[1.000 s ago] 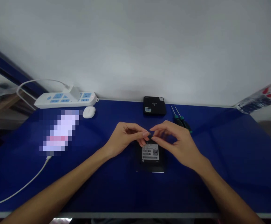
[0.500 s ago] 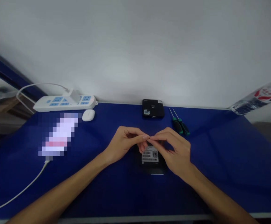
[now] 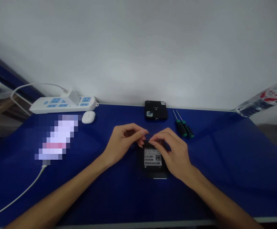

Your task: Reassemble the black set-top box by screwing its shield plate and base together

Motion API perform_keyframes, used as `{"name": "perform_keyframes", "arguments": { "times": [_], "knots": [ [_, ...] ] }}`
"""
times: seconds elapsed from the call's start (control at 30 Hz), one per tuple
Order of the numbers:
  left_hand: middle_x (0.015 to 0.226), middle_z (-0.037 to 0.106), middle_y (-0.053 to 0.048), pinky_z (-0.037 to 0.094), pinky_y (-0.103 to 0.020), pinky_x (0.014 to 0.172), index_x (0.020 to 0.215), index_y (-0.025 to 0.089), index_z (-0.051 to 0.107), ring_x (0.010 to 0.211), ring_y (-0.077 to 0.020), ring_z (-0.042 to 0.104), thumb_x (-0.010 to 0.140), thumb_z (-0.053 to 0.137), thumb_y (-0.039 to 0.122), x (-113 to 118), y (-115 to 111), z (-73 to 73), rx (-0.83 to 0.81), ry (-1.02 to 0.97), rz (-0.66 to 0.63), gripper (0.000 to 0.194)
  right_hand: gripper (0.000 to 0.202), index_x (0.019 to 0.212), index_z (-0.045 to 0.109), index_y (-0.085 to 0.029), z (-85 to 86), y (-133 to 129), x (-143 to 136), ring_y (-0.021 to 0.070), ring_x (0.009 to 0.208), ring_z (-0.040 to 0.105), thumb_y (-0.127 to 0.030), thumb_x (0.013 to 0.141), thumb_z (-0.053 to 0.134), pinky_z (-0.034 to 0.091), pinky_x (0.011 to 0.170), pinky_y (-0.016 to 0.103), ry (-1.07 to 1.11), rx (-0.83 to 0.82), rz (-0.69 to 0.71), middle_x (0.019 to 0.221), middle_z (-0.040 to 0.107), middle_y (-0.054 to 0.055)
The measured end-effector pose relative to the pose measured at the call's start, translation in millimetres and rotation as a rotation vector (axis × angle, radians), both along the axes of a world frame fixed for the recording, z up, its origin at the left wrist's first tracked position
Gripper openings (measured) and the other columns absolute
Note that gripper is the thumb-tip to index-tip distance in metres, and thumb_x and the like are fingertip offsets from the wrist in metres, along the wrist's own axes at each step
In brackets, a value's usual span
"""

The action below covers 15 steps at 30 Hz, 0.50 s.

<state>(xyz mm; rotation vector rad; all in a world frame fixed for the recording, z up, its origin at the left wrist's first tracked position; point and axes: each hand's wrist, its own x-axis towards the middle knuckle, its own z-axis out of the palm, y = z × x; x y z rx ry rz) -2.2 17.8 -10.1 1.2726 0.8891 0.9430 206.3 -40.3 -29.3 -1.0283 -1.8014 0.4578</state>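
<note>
My left hand (image 3: 123, 141) hovers above the far left edge of a black box-like device (image 3: 152, 168) with a white printed label. Its thumb and index finger are pinched together; whatever lies between them, if anything, is too small to make out. My right hand (image 3: 174, 152) is over the device's far right corner. The tips of its thumb and forefinger meet in a pinch, and anything held there is hidden. A small gap separates the two hands' fingertips. Under the device a dark flat piece (image 3: 156, 175) shows a pale edge.
A second black box (image 3: 156, 110) sits against the wall, with two green-handled screwdrivers (image 3: 183, 127) to its right. On the left are a white power strip (image 3: 63, 105), a white earbud case (image 3: 88, 117) and a blurred phone (image 3: 59, 136) on a cable. A wrapped bottle pack (image 3: 264, 97) is far right.
My fingertips, touching before, have come apart. Both hands have shifted a little left, the right fingertips dropping slightly, and more of the device's label shows.
</note>
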Motion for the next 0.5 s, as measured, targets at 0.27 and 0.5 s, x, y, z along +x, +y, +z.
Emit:
{"name": "perform_keyframes", "arguments": {
  "times": [0.27,0.5],
  "knots": [
    [0.073,0.078,-0.002,0.06,-0.023,0.066,0.09,0.016,0.085,0.065,-0.0136,0.072,0.089,0.09,0.036,-2.6,6.8,-5.6,0.056,0.121,0.156,0.02,0.013,0.107,0.068,-0.018,0.7,9.8,-7.1,0.027,0.093,0.067,-0.013,0.114,0.06,0.052,0.086,0.044,-0.35,0.002,0.073,0.102,0.076,0.009],
    [0.074,0.079,-0.002,0.059,-0.022,0.066,0.092,0.018,0.085,0.065,-0.013,0.071,0.091,0.089,0.036,-1.5,4.0,-7.9,0.09,0.166,0.134,0.018,0.011,0.107,0.071,-0.017,0.6,8.0,-8.6,0.0264,0.093,0.069,-0.011,0.112,0.064,0.054,0.089,0.044,-0.31,0.062,0.043,0.102,0.077,0.009]
  ]
}}
